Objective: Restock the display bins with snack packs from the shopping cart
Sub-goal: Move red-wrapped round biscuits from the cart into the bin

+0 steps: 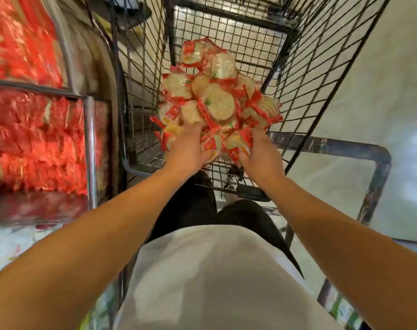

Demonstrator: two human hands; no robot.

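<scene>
A: What is held in the hands?

B: A heap of snack packs [217, 96], red-edged with pale round contents, is gripped from below by the left hand [187, 148] and the right hand [260, 153], fingers curled into the packs.

A: Where is the heap located?

B: It is held inside the black wire shopping cart [310, 75]. Display bins [36, 139], filled with blurred red packs, are seen at the left.
</scene>
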